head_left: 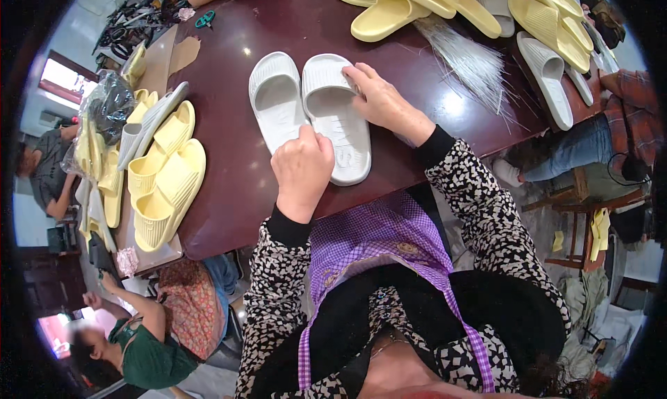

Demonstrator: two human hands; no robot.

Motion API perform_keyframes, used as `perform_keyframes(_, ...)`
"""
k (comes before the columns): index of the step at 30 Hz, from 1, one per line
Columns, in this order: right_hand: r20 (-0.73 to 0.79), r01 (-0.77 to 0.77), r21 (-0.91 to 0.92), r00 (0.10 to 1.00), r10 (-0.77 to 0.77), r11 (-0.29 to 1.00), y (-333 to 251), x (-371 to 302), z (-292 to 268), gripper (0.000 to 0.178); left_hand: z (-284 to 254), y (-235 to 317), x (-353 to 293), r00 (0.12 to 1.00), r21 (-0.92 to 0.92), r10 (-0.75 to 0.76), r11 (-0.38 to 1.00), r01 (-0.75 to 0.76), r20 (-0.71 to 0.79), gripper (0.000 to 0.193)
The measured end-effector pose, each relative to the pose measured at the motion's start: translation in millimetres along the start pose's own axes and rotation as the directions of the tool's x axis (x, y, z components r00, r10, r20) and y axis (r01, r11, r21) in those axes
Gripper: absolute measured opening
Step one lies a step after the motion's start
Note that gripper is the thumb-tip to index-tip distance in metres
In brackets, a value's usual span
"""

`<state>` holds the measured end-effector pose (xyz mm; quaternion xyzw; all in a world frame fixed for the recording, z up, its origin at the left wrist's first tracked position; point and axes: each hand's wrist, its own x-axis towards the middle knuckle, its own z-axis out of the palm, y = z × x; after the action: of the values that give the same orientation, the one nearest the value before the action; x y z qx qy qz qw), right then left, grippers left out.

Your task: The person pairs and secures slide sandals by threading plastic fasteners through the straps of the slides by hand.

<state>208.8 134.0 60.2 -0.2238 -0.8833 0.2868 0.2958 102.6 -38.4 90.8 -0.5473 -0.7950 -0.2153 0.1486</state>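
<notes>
Two pale grey slide sandals lie side by side on the dark red table, straps at their far ends: a left slide [273, 70] and a right slide [356, 152]. My right hand [390, 107] grips the right slide's strap at its outer side, fingers on top and the thumb by the strap opening. My left hand [302, 171] is closed over the inner edges of both slides, knuckles up. It covers the near part of the left slide, and what its fingers pinch is hidden.
A bundle of thin clear plastic strands [467, 60] spreads at the far right. Yellow slides [389, 17] pile behind it; a grey slide [545, 76] lies at the right edge. More yellow slides [170, 190] line the left. Green scissors [205, 19] lie far left. Other people sit around the table.
</notes>
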Motion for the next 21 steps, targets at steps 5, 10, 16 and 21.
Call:
perform_keyframes(5,0.000,0.058,0.093,0.998,-0.058,0.994,-6.1,-7.2,3.8,0.051,10.8,7.1,4.2,0.998,0.018,0.028,0.999,-0.029,0.058,0.016)
perform_keyframes(10,0.025,0.050,0.096,0.998,-0.052,0.994,-8.3,-13.9,1.2,0.047,18.0,2.1,16.2,0.992,0.041,0.034,0.998,-0.039,0.125,0.014)
perform_keyframes(16,-0.072,-0.139,0.271,0.984,0.164,0.952,17.3,6.7,-8.8,0.028,24.2,-14.6,22.4,0.987,-0.006,0.119,0.993,-0.119,0.112,0.014)
perform_keyframes(21,-0.105,-0.111,0.179,0.986,0.131,0.978,42.4,38.3,2.7,0.028,28.9,-27.6,28.6,0.975,-0.079,0.211,0.975,-0.206,0.064,0.012)
